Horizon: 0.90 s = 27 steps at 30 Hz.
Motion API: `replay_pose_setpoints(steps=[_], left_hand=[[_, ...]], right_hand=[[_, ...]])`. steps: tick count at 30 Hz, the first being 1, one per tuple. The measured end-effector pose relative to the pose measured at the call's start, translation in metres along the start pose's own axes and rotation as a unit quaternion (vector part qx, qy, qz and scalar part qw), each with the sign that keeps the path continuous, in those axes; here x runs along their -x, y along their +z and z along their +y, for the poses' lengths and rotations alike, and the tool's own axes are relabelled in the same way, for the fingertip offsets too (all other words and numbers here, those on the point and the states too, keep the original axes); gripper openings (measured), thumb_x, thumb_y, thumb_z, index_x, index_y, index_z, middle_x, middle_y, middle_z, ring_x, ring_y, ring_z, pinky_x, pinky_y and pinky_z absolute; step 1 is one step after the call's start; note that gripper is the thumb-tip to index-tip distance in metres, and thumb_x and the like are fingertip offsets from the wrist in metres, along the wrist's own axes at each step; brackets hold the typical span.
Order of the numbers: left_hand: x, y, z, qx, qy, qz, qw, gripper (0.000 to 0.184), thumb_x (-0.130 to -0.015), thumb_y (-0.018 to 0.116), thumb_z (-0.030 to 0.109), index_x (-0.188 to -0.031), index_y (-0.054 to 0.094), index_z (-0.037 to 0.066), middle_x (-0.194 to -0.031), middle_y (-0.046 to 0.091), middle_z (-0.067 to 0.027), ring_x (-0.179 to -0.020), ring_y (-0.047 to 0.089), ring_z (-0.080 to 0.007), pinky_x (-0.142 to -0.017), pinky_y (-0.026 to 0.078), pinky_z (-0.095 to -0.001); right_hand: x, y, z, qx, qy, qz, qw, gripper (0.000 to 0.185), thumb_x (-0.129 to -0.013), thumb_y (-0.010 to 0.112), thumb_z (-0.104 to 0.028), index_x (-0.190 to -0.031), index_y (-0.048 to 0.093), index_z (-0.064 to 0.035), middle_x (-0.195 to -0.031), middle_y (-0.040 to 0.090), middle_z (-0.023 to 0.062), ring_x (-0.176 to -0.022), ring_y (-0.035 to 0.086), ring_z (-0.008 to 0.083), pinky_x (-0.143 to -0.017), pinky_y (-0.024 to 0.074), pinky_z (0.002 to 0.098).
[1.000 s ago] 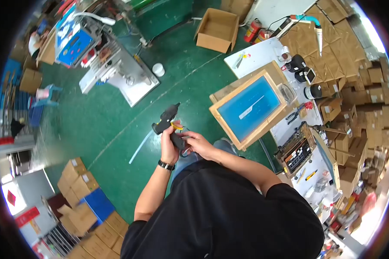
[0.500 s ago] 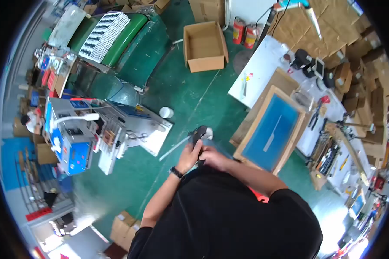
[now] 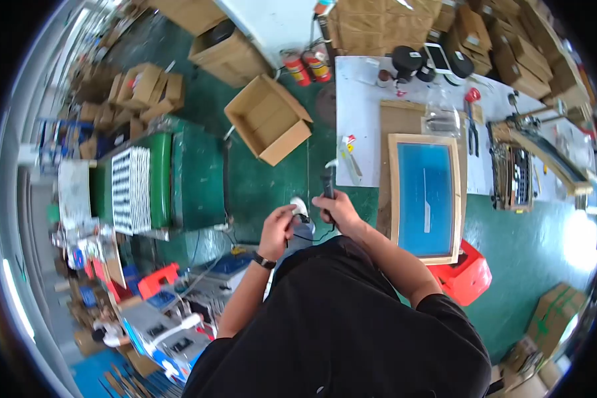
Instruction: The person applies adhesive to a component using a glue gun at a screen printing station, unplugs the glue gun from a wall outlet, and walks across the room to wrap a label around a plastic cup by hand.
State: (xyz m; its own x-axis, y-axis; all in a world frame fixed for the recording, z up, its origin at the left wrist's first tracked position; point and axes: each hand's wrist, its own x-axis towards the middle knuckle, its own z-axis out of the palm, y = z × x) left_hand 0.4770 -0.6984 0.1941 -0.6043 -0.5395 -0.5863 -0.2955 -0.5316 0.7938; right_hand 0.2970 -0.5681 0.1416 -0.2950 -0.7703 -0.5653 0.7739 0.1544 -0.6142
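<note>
My right hand [image 3: 338, 211] is closed round the dark handle of a corded tool [image 3: 328, 184], which has a pale, bent tip pointing away from me. Its exact kind is unclear. A thin black cord [image 3: 317, 239] loops in front of my body between the two hands. My left hand [image 3: 276, 231] is closed, its fingers pinching part of that black cord. Close to my right forearm lies a wooden-framed screen [image 3: 424, 199] with blue mesh and a pale, narrow shape in it.
The white table [image 3: 358, 86] at the right carries a knife [image 3: 353, 162], black jars and a typewriter-like device [image 3: 513, 176]. An open cardboard box [image 3: 268, 119] stands on the floor ahead, near red fire extinguishers [image 3: 305, 68]. A green machine [image 3: 199, 179] stands left; a red stool [image 3: 467, 275] is beside me.
My view has turned to the right. My hands, close together before, have moved apart, with the tool in the right hand and the cord stretched between them.
</note>
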Motion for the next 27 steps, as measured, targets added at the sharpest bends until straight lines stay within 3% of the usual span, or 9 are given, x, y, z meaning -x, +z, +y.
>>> replay_pose_setpoints(steps=[3, 5, 9, 13, 17, 21, 23, 25, 27], left_hand=[[-0.058, -0.021, 0.060, 0.107, 0.026, 0.014, 0.994, 0.024, -0.106, 0.060, 0.013, -0.128, 0.065, 0.004, -0.087, 0.069, -0.0098, -0.058, 0.053, -0.0101, -0.051, 0.042, -0.0224], [-0.099, -0.034, 0.107, 0.098, 0.104, 0.000, 0.990, 0.021, -0.105, 0.061, 0.011, -0.125, 0.065, 0.005, -0.091, 0.070, -0.0113, -0.061, 0.060, -0.0139, -0.053, 0.048, -0.0237], [-0.195, -0.057, 0.215, 0.137, 0.126, -0.023, 0.982, 0.018, -0.103, 0.058, 0.007, -0.119, 0.064, 0.002, -0.095, 0.073, -0.0145, -0.068, 0.063, -0.0185, -0.062, 0.052, -0.0285], [-0.314, -0.069, 0.311, 0.287, 0.029, -0.065, 0.955, 0.017, -0.099, 0.058, 0.003, -0.114, 0.063, -0.002, -0.101, 0.074, -0.0145, -0.075, 0.066, -0.0196, -0.070, 0.055, -0.0307], [-0.392, -0.053, 0.404, 0.304, 0.009, -0.161, 0.939, 0.015, -0.097, 0.057, 0.001, -0.110, 0.063, -0.003, -0.101, 0.074, -0.0125, -0.076, 0.065, -0.0190, -0.073, 0.055, -0.0319], [-0.467, -0.055, 0.489, 0.328, -0.023, -0.220, 0.919, 0.012, -0.099, 0.059, 0.005, -0.107, 0.065, -0.002, -0.096, 0.073, -0.0106, -0.071, 0.063, -0.0168, -0.072, 0.055, -0.0331], [-0.491, -0.042, 0.530, 0.340, 0.004, -0.228, 0.912, 0.025, -0.104, 0.060, 0.012, -0.121, 0.061, -0.005, -0.077, 0.063, -0.0028, -0.064, 0.057, -0.0139, -0.072, 0.052, -0.0318], [-0.524, -0.037, 0.557, 0.295, 0.024, -0.291, 0.910, 0.026, -0.106, 0.062, 0.017, -0.120, 0.062, -0.005, -0.073, 0.060, 0.0009, -0.061, 0.056, -0.0120, -0.069, 0.051, -0.0307], [-0.535, -0.021, 0.586, 0.282, 0.053, -0.266, 0.920, 0.024, -0.107, 0.063, 0.016, -0.118, 0.064, -0.004, -0.073, 0.062, -0.0002, -0.060, 0.056, -0.0107, -0.067, 0.051, -0.0294]], right_hand=[[-0.027, -0.020, -0.023, -0.017, -0.061, 0.139, 0.988, 0.020, -0.097, 0.068, -0.011, -0.100, 0.051, -0.0022, -0.071, 0.056, 0.0065, -0.051, 0.054, 0.0170, -0.049, 0.0430, 0.0304], [-0.045, -0.029, -0.039, -0.054, -0.076, 0.167, 0.982, 0.020, -0.098, 0.067, -0.014, -0.101, 0.052, -0.0024, -0.072, 0.057, 0.0072, -0.054, 0.056, 0.0179, -0.051, 0.0451, 0.0302], [-0.103, -0.047, -0.091, -0.164, -0.119, 0.232, 0.951, 0.024, -0.102, 0.066, -0.026, -0.106, 0.057, -0.0041, -0.078, 0.061, 0.0093, -0.063, 0.066, 0.0205, -0.057, 0.0539, 0.0293], [-0.178, -0.084, -0.113, -0.236, -0.111, 0.269, 0.927, 0.032, -0.103, 0.065, -0.038, -0.104, 0.063, -0.0059, -0.078, 0.062, 0.0080, -0.062, 0.065, 0.0199, -0.057, 0.0555, 0.0302], [-0.233, -0.114, -0.118, -0.287, -0.076, 0.253, 0.921, 0.044, -0.103, 0.064, -0.051, -0.096, 0.068, -0.0077, -0.070, 0.060, 0.0051, -0.057, 0.062, 0.0187, -0.052, 0.0541, 0.0325], [-0.259, -0.112, -0.124, -0.356, -0.182, 0.350, 0.847, 0.041, -0.104, 0.066, -0.038, -0.113, 0.062, 0.0016, -0.091, 0.068, 0.0144, -0.086, 0.074, 0.0271, -0.067, 0.0609, 0.0359], [-0.257, -0.119, -0.118, -0.197, -0.107, 0.401, 0.889, 0.033, -0.105, 0.065, -0.034, -0.112, 0.063, -0.0023, -0.090, 0.070, 0.0144, -0.076, 0.072, 0.0263, -0.064, 0.0579, 0.0362], [-0.242, -0.116, -0.112, -0.026, -0.030, 0.403, 0.914, 0.028, -0.104, 0.064, -0.027, -0.115, 0.061, -0.0015, -0.090, 0.069, 0.0154, -0.077, 0.072, 0.0249, -0.063, 0.0568, 0.0339], [-0.229, -0.098, -0.103, -0.111, -0.050, 0.417, 0.900, 0.027, -0.103, 0.065, -0.026, -0.113, 0.063, -0.0018, -0.090, 0.069, 0.0146, -0.076, 0.072, 0.0247, -0.063, 0.0564, 0.0326]])
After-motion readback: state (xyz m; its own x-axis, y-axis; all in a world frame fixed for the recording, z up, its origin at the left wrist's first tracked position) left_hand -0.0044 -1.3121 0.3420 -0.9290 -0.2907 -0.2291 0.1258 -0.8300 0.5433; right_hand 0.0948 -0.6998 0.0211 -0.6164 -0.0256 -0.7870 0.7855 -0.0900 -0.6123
